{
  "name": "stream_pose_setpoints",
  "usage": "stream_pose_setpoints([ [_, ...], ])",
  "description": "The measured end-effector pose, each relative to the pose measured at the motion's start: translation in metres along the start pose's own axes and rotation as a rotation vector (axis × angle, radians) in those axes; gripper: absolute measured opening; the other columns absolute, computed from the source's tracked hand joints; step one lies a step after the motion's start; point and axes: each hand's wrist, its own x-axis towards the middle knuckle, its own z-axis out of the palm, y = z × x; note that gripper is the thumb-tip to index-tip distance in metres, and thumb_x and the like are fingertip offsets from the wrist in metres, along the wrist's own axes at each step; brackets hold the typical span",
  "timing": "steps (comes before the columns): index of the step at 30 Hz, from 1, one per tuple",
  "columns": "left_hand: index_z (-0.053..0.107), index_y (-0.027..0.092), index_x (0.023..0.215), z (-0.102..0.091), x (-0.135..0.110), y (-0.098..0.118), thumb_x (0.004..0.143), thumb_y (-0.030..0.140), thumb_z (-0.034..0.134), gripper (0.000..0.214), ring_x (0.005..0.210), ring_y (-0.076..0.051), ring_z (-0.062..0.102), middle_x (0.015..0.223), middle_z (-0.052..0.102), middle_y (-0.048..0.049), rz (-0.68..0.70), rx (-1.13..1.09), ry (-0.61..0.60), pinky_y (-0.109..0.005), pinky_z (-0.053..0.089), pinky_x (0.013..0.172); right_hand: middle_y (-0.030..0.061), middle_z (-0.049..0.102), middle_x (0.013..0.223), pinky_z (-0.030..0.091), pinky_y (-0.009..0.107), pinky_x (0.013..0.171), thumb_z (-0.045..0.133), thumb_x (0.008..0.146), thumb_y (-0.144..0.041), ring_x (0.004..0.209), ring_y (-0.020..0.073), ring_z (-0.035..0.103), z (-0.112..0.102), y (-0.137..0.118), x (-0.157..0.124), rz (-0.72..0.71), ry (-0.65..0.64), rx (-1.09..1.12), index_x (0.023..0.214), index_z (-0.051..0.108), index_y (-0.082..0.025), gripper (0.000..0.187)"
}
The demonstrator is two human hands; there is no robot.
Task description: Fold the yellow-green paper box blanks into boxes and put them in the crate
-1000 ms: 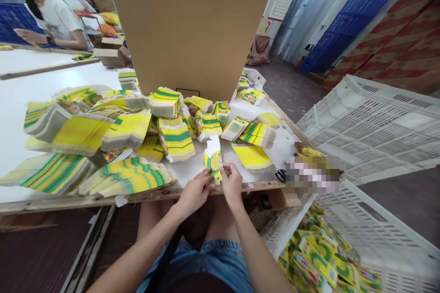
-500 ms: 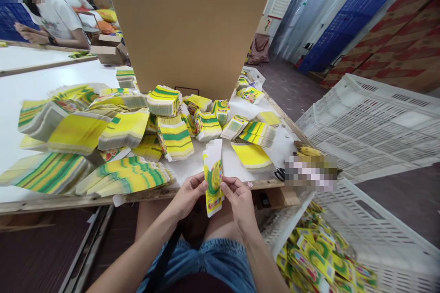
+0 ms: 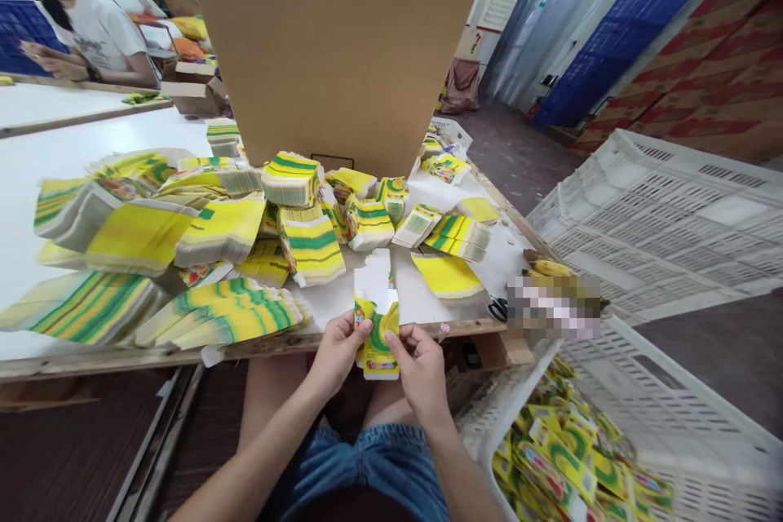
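Observation:
Between my two hands, just past the table's front edge and above my lap, is a small yellow and green cardboard box [image 3: 378,334] with white flaps standing up at its far end. My left hand [image 3: 338,352] pinches its left side between thumb and fingers. On the other side, my right hand [image 3: 419,359] is closed on the right edge, thumb on the printed face. Stacks of flat yellow cartons lie beyond on the table, the nearest being a striped stack [image 3: 311,246] and a plain yellow stack [image 3: 449,276].
A tall cardboard panel [image 3: 342,41] stands at the back of the white table [image 3: 37,130]. Scissors [image 3: 498,308] and bananas [image 3: 550,269] lie at the right corner. Below right, a white crate [image 3: 673,391] holds many yellow cartons. A person [image 3: 103,33] sits at far left.
The carton has turned and widened from a narrow folded shape, so its broad printed face and white flaps now show. Both hands keep hold of it and have shifted slightly.

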Motion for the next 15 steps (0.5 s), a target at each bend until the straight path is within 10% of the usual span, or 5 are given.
stream_pose_setpoints([
  [8, 0.031, 0.028, 0.138, 0.0, -0.02, 0.029, 0.085, 0.027, 0.064, 0.063, 0.092, -0.02, 0.067, 0.111, 0.067, -0.0085, 0.006, 0.138, -0.212, -0.029, 0.051, 0.079, 0.0064, 0.067, 0.108, 0.053, 0.031, 0.078, 0.066, 0.083, -0.033, 0.085, 0.0181, 0.066, -0.016, -0.019, 0.001, -0.084, -0.179, 0.145, 0.132, 0.044, -0.027, 0.054],
  [15, 0.047, 0.024, 0.116, 0.0, -0.033, 0.029, 0.079, 0.022, 0.072, 0.045, 0.083, -0.018, 0.067, 0.098, 0.069, -0.0056, -0.157, 0.031, -0.412, -0.026, 0.05, 0.073, 0.0022, 0.064, 0.075, 0.047, 0.025, 0.066, 0.057, 0.09, -0.036, 0.071, 0.0167, 0.06, -0.037, -0.03, -0.002, -0.088, -0.323, -0.059, 0.081, 0.066, -0.019, 0.021],
])
